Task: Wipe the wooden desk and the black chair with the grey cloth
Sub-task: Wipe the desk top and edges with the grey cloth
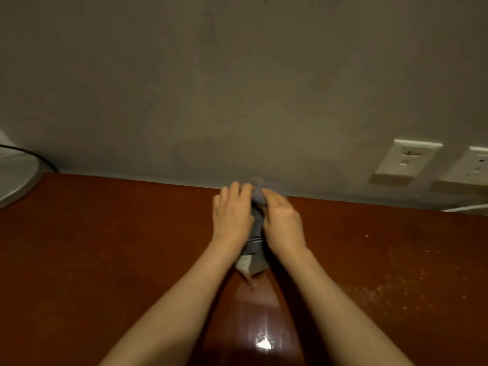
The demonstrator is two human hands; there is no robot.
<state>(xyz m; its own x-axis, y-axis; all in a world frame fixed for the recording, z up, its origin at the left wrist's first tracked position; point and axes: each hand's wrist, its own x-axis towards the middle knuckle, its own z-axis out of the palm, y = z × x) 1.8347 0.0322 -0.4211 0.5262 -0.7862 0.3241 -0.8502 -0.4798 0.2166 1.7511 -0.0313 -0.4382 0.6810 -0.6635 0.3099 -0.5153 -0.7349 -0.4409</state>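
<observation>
Close against the wall (237,75), the left hand (231,215) and right hand (282,223) clutched the bunched grey cloth (256,228) on the table (105,247); flattening it would likely wipe better.

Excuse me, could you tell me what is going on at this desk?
A person grips a bunched grey cloth between the left hand and the right hand, low over the wooden desk and close to the wall. Pale specks lie on the desk's right side, so the wiping looks unfinished.
</observation>
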